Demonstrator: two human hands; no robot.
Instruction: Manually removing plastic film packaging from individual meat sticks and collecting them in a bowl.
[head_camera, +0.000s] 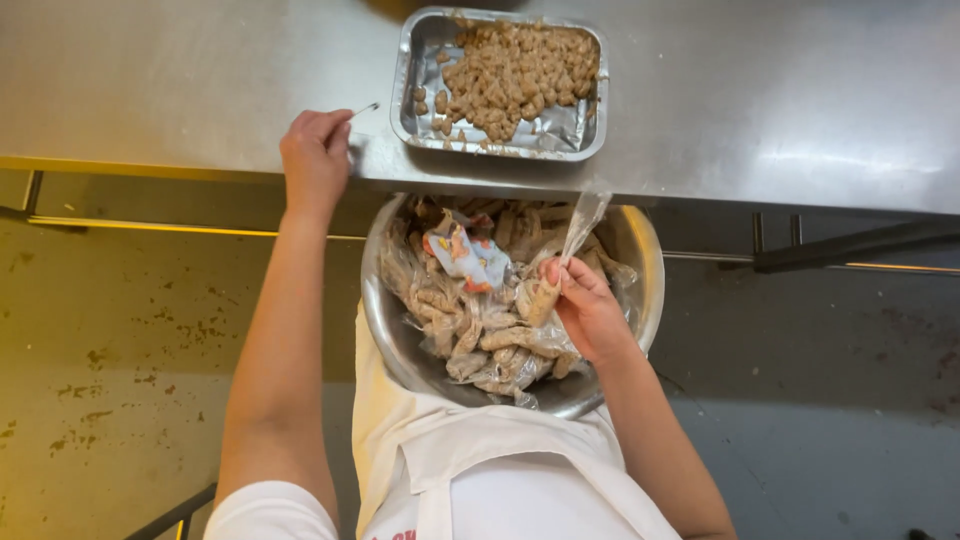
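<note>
Bench (760, 110): brushed stainless steel, spanning the top of my view, its front edge running left to right above the bowl.

Large round steel bowl (640, 250): held below the bench edge against my white apron (480, 450), heaped with pale, peeled shrimp-like pieces in clear plastic wrappers (470, 330).

Rectangular foil tray (420, 60): on the bench just beyond the bowl, its right part filled with small brown-beige lumps (520, 70).

Left hand (315, 150): raised to the bench edge, left of the tray, fingers pinched together on a thin metal pick (365, 107) pointing right toward the tray.

Right hand (585, 310): over the bowl's right half, closed on one wrapped piece (543, 297). I logged its long axis as running up and away toward the bench, the clear wrapper tail (585, 215) rising to the bench edge. The piece lay well right of and nearer me than the pick; the right hand was plainly the nearer.
</note>
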